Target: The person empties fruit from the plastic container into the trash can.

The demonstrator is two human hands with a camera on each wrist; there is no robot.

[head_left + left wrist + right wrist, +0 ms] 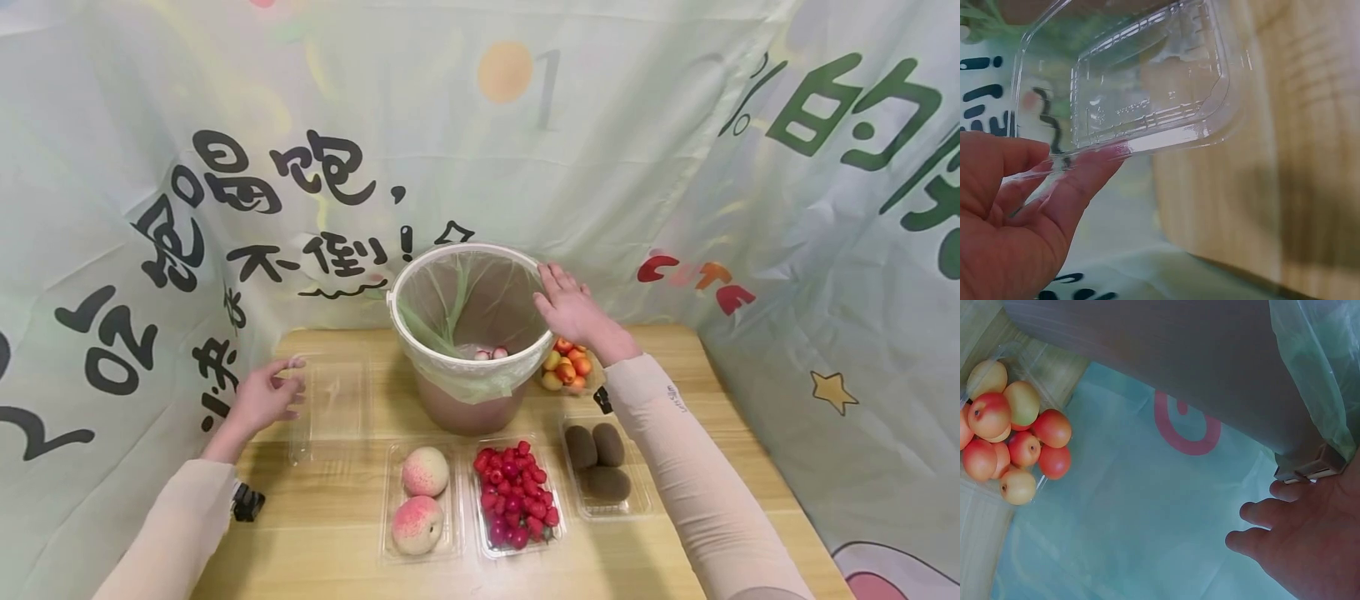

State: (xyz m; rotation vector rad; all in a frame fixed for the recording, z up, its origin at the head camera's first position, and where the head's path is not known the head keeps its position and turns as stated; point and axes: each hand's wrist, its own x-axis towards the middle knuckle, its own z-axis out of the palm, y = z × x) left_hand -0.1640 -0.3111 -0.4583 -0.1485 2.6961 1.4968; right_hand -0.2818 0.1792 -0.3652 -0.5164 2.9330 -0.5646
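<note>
My left hand [264, 396] pinches the edge of a clear plastic container [337, 408] between thumb and fingers. In the left wrist view the clear container [1147, 81] is tilted, with no fruit in it. My right hand [573, 312] rests with extended fingers on the right rim of a bucket [465, 408]. A thin green plastic bag [427, 312] lines the bucket and folds over its rim. Pinkish-white round things [491, 354] lie at its bottom, partly hidden.
Before the bucket stand clear boxes of two peaches [417, 525], small red fruits [517, 496] and three kiwis [606, 483]. A box of red and yellow fruits [1013, 431] stands right of the bucket. Printed cloth [450, 125] hangs around the wooden table [300, 533].
</note>
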